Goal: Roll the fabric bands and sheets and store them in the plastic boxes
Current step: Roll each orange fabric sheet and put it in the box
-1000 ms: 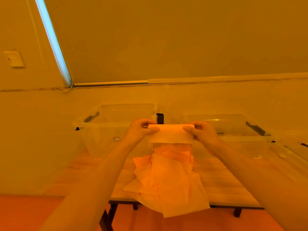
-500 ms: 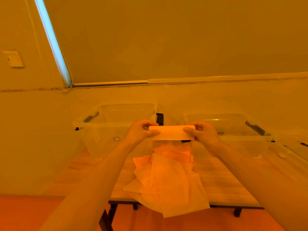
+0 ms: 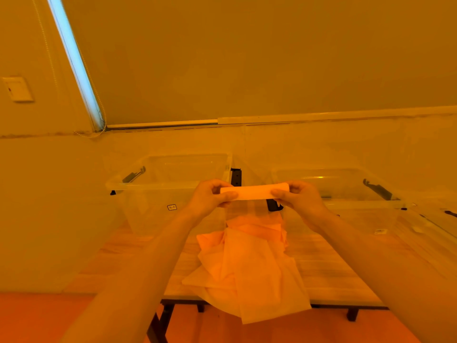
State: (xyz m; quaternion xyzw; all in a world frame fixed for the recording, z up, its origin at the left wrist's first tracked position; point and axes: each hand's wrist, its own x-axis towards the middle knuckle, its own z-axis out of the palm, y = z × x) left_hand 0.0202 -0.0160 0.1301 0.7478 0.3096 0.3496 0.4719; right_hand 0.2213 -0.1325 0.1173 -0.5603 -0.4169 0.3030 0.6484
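You are pinching a rolled band by its ends, left hand and right hand both gripping, mid-air above the worktop. Loose sheets are overhanging the front edge. Risk: slackening fingers likely lets it unroll short of either box.

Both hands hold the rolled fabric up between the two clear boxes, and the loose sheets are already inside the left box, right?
Not quite. The head view shows both hands, left hand and right hand, holding the rolled fabric, but the loose sheets lie on the table, outside the left box.
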